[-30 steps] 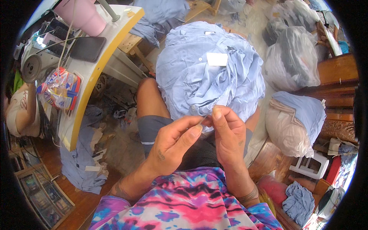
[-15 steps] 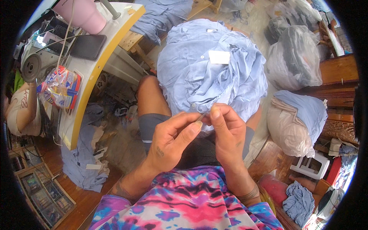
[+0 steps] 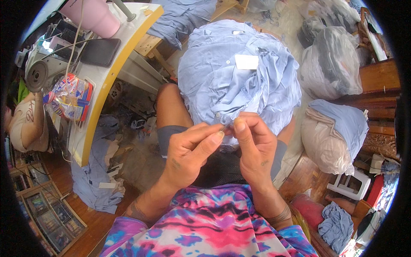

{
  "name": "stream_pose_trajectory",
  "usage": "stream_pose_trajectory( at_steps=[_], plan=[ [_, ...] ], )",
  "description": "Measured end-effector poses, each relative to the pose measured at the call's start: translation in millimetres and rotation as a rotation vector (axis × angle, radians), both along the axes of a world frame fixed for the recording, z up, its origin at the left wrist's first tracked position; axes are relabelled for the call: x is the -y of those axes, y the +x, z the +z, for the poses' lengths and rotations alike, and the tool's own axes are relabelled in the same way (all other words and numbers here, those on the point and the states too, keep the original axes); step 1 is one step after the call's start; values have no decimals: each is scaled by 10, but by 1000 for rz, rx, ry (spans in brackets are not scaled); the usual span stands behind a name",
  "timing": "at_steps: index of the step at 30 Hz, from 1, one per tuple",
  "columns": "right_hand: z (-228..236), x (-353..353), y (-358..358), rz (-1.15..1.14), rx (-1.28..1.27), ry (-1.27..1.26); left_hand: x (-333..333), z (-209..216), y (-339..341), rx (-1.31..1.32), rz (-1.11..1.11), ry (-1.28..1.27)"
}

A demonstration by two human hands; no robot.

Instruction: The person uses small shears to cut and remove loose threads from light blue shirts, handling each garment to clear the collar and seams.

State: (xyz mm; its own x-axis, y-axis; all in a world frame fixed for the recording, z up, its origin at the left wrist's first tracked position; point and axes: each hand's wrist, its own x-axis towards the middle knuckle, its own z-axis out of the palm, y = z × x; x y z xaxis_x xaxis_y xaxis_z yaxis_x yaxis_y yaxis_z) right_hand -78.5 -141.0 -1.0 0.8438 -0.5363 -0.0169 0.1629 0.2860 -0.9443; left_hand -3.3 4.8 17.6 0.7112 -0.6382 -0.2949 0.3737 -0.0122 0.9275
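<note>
A pile of light blue cloth, a shirt (image 3: 205, 73) with small buttons, rests between my knees. A blank-looking white tag (image 3: 246, 62) lies on top of it. At the pile's near edge my left hand (image 3: 190, 152) pinches a small, thin, slightly shiny piece (image 3: 224, 127) between thumb and forefinger; its kind is too small to tell. Right beside it, my right hand (image 3: 256, 143) is closed, thumb against forefinger, at the shirt's near edge. The fingertips of both hands almost meet, and they partly hide what lies between them.
To the left stands a yellow-edged table (image 3: 115, 60) bearing a pink tumbler (image 3: 98, 19), a dark phone (image 3: 100, 52) and a plastic-wrapped packet (image 3: 70, 100). A person (image 3: 30, 124) sits beyond it. On the right are filled plastic bags (image 3: 332, 64) and a white stool (image 3: 351, 184).
Both hands keep their pinch at the shirt's edge, with only a slight shift of the fingers. The whole view has drifted a little; nothing is let go.
</note>
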Motion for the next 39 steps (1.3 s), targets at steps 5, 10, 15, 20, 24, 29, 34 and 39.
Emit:
stream_pose_trajectory(
  at_steps=[5, 10, 15, 20, 24, 29, 34, 39],
  plan=[
    [-10, 3, 4, -34, -11, -61, -51, 78, 21, -131, 61, -83],
    [-28, 19, -18, 10, -11, -93, 200, 122, 207, 67, 2, -51],
    [24, 9, -27, -19, 9, -105, 204, -4, 258, -297, -53, -193],
    [52, -20, -28, -85, 55, -102, 293, 12, 129, -668, 12, -383],
    [82, 9, -54, -114, 29, -69, 274, -46, 117, -656, 2, -427],
    [148, 99, -19, -103, 42, -127, 260, 12, 177, -465, -31, -356],
    [36, 93, -34, -44, 32, -500, 318, 66, 172, 14, -27, -224],
    [-23, 124, -28, -169, -9, -279, 285, -100, 177, -71, 54, -237]
  ],
)
